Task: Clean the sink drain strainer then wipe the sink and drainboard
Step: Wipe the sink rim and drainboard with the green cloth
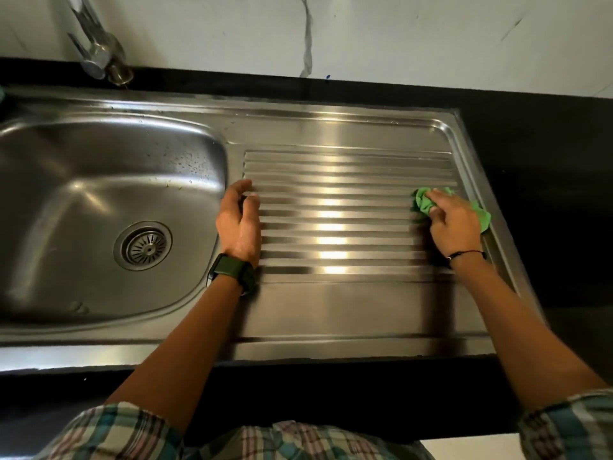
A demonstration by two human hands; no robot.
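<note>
The right hand [452, 224] has its grip curled over a bunched green cloth [423, 204], pressing it onto the drainboard [331, 303] at the right end of the ridges; cloth sticks out past the fingertips and beyond the hand toward the drainboard's right rim. The left hand [238, 224] rests at the drainboard's left edge, fingers loosely bent, holding nothing. Left of the drainboard lies the sink [66, 200], the drain strainer [146, 246] seated in its floor. A tap [96, 44] stands behind, on the black tabletop [537, 180].

The sink [83, 194] lies left of the drainboard [348, 227], the strainer [146, 247] in the sink.
</note>
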